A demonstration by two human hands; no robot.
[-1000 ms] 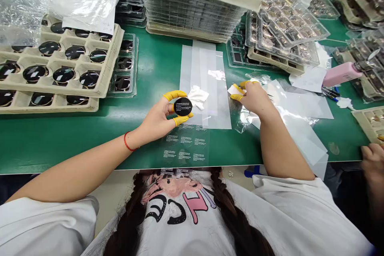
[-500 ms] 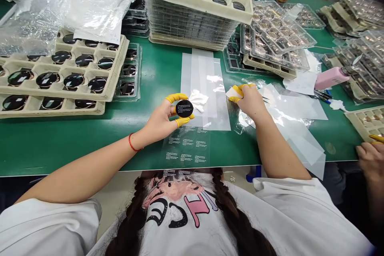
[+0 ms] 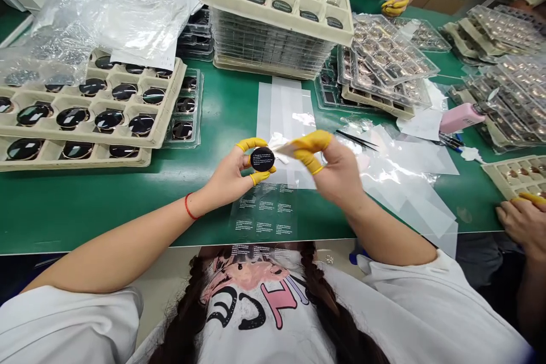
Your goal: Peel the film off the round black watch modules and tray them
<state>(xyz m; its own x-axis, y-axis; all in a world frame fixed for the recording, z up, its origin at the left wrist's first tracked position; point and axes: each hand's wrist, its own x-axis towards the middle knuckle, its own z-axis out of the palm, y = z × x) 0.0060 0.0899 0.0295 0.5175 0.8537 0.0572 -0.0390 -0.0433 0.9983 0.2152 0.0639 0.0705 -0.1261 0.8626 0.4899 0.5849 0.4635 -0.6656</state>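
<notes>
The black disc (image 3: 261, 159), round, glossy and printed with fine white text, sits above the near middle of the green mat (image 3: 222, 114), pinched at its rim by the left hand (image 3: 226, 175) between yellow-capped thumb and forefinger. Just to its right, the right hand (image 3: 341, 173) pinches a thin white slip (image 3: 285, 148) whose tip meets the disc's edge. Below lies a clear printed label sheet (image 3: 264, 210), and beyond it flat clear film (image 3: 284, 105). The mat is open near left. Tweezers (image 3: 356, 139) lie to the right on crinkled plastic. Beige moulded trays (image 3: 167, 103) crowd the left, and a tray stack (image 3: 273, 45) blocks the far side.
</notes>
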